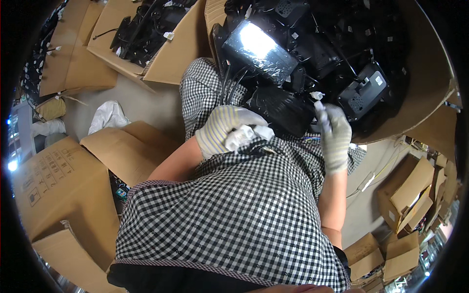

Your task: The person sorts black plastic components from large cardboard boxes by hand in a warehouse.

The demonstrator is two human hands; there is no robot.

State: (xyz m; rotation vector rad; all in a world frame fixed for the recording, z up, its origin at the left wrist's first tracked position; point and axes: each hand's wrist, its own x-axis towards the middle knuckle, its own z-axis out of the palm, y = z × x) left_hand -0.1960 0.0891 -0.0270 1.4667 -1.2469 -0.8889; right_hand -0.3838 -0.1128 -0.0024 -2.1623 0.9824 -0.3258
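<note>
"How best to work here?"
"Pinch gently: the left hand [222, 129] grips the white pieces [239, 138] over the checked garment [234, 210]. The right hand's [336, 139] blurred; I can't tell its grip."
"Counts?"
"Two white pieces at the left hand, one shiny wrapped package [261, 51] beyond."

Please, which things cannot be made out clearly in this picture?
In the head view:
Right hand in off-white knit glove: blur hides whether its fingers grip anything.
Shiny, rectangular plastic-wrapped package: glare hides part of its surface.
Large brown cardboard box: heaped black plastic devices hide its bottom; the upper edge cuts off its far side.
</note>
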